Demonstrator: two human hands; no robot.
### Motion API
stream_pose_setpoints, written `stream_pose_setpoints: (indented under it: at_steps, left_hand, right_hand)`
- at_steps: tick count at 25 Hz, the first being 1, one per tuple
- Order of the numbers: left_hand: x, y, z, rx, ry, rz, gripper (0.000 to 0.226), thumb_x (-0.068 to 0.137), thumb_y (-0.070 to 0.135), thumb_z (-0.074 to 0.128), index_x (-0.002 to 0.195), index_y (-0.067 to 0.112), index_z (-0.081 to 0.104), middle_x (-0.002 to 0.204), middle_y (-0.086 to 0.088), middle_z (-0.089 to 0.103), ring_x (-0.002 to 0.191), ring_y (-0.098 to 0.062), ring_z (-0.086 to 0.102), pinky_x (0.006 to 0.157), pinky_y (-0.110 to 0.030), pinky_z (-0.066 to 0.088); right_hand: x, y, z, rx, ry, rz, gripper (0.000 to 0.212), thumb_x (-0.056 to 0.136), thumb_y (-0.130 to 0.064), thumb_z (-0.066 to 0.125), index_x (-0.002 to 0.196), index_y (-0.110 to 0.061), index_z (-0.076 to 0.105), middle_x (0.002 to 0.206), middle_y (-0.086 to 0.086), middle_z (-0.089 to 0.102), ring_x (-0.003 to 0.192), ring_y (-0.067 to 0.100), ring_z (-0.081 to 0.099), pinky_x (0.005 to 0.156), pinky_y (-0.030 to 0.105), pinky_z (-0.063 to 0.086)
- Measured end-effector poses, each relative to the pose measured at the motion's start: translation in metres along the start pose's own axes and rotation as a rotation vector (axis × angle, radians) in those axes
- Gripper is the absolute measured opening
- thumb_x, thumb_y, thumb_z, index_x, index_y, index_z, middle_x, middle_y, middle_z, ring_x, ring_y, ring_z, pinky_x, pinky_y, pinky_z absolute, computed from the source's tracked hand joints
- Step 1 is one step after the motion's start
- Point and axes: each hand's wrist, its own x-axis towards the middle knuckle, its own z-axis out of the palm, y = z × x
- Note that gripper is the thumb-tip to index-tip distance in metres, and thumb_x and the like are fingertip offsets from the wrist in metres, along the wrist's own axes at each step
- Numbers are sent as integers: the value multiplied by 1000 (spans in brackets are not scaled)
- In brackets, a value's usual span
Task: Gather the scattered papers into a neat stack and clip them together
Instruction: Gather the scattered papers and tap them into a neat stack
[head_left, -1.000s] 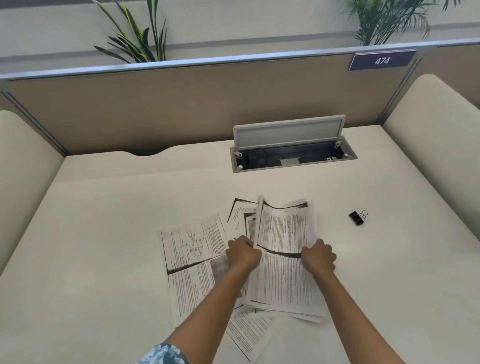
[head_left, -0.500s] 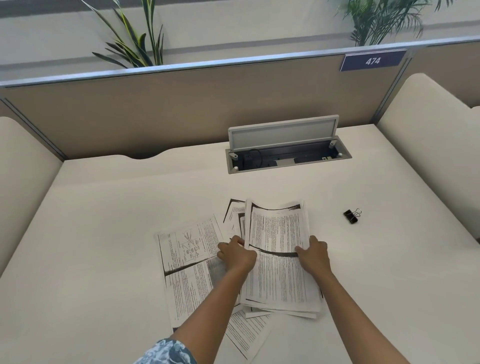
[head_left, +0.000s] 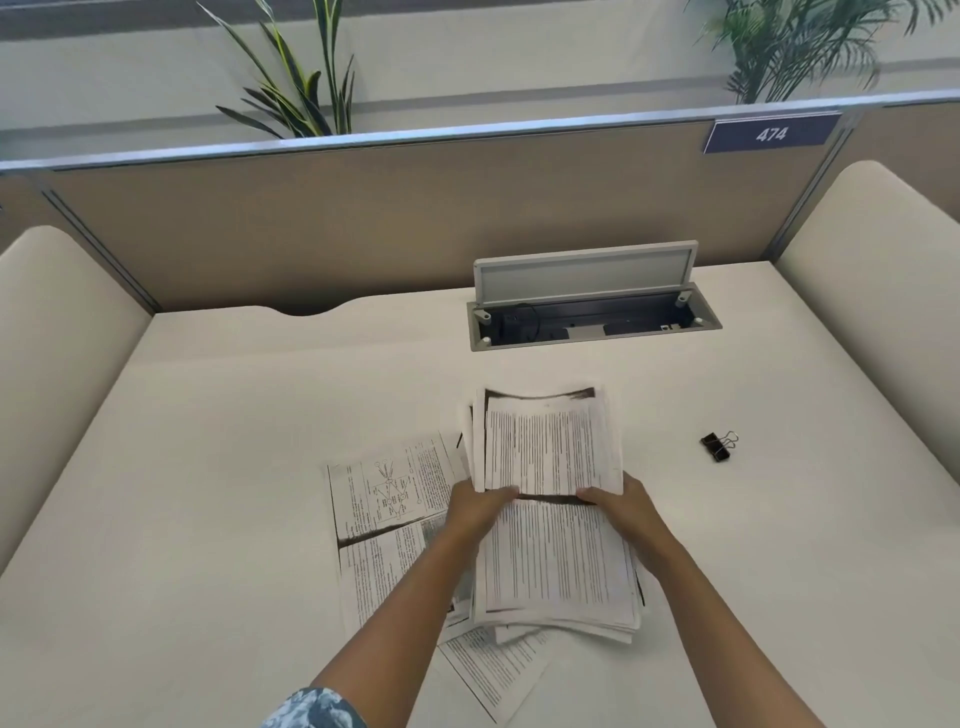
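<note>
A pile of printed papers (head_left: 553, 551) lies in the middle of the cream desk (head_left: 208, 467). My left hand (head_left: 475, 512) grips its left edge and my right hand (head_left: 621, 506) grips its right edge, thumbs on top near the middle. The pile's far half curls upward. A loose sheet with a diagram (head_left: 387, 493) lies flat to the left, partly under my left arm. Another sheet (head_left: 493, 670) pokes out beneath the pile's near edge. A small black binder clip (head_left: 718, 446) rests on the desk to the right, apart from both hands.
An open cable box with a raised grey lid (head_left: 584, 299) is set into the desk beyond the papers. Beige partition walls (head_left: 363, 223) close the back and both sides. A blue sign reading 474 (head_left: 771, 134) and plants stand behind the partition.
Both hands slid in around the pile's sides and squeezed the sheets closer together. The pile's far half lay flatter half a second ago and now curls up again.
</note>
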Motion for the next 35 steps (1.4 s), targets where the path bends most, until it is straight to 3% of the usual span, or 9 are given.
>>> stream_pose_setpoints:
  at_steps: [2,5,9,11,15,21,25,30,35]
  left_hand:
    - [-8,19,-7,-18,-2,80,23,86,20,77,103,17,62,92,7,66,97,-18,62,87,-30,44]
    - [-16,47,-18,-63,1,285,21,83,27,79,98,26,63,99,6,71,99,-16,68,82,-28,52]
    - [-29,72,-31,-111,48,583,14,88,19,74,91,32,70,91,9,75,87,-13,73,71,-31,62]
    - [-31,74,-39,-130,64,683,19,85,12,76,92,29,72,88,10,76,85,-10,74,70,-29,62]
    - [-27,66,-49,-164,79,749,28,81,10,79,106,6,69,98,-7,76,92,-19,75,72,-29,61]
    - [-19,44,-41,-80,48,565,31,73,18,87,97,29,71,98,5,77,91,-7,74,70,-22,60]
    - [-19,46,-43,-95,81,498,22,80,25,81,99,25,70,90,10,74,79,0,73,62,-17,57]
    - [1,34,-77,7,251,351,34,83,24,79,115,12,72,103,1,74,99,-18,71,86,-32,57]
    - [25,-25,-109,113,306,-12,33,81,9,70,114,5,70,114,-12,71,100,-27,67,81,-32,55]
  right_hand:
    - [-4,-15,0,21,31,-135,36,84,-22,75,118,-17,64,111,0,71,101,17,68,91,39,55]
    - [-8,-40,5,53,71,-315,43,82,-25,77,121,-13,65,110,-2,73,98,14,70,83,35,59]
    - [-11,-73,16,163,104,-442,28,84,-15,74,110,-20,65,103,-4,71,86,6,71,70,27,61]
    - [-11,-81,19,164,93,-498,26,83,-11,73,102,-27,64,97,-11,70,80,-2,71,63,17,59]
    - [-8,-76,18,148,51,-501,28,76,-15,81,99,-26,70,97,-7,75,88,9,73,68,25,61]
    - [-7,-48,28,80,16,-439,35,76,-12,81,103,-30,66,103,-8,72,96,8,69,71,25,61]
    - [-6,-51,36,33,50,-435,18,83,-24,74,100,-24,68,96,-2,73,87,16,72,62,22,59]
    - [8,-56,70,-185,-11,-264,41,87,-33,70,121,-10,63,107,-1,67,95,18,66,79,27,55]
    - [16,-29,128,-334,-126,-33,42,90,-28,67,125,-6,61,119,12,68,107,29,66,84,33,53]
